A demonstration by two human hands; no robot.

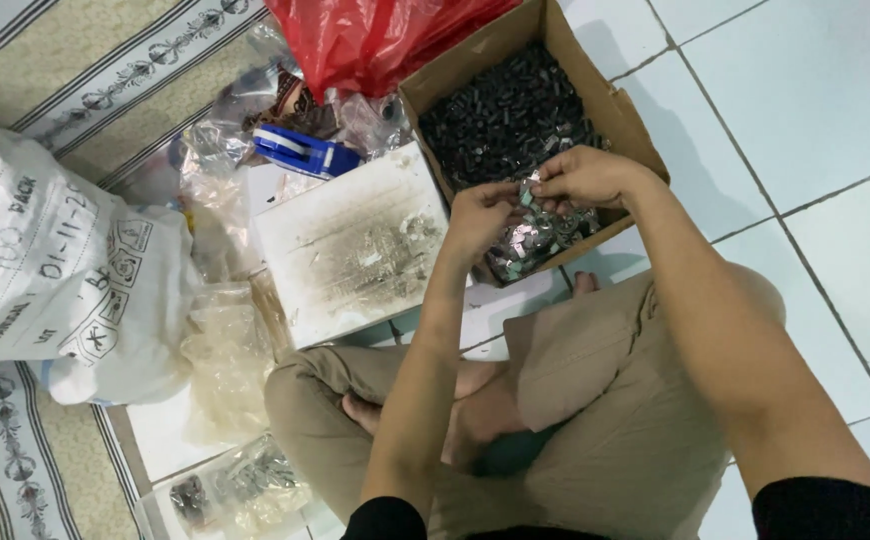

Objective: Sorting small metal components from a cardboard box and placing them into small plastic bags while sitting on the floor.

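Small metal piece [526, 197] pinched between both hands' fingers — left hand [477, 215], right hand [585, 178] — directly over cardboard box [623, 118]; long axis indiscernible; hands equally near.

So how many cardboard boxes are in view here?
1: the open brown cardboard box of small dark and silvery metal parts, on the white tile floor ahead of the person's knees. Both hands work over its near end. More may be hidden under the bags.

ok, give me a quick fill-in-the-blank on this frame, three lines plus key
1. Both hands, left hand and right hand, meet over a ____ box of small dark parts.
2. The plastic bag behind the box is ____.
3. The person sits ____ on the tiled floor.

Missing words: cardboard; red; cross-legged
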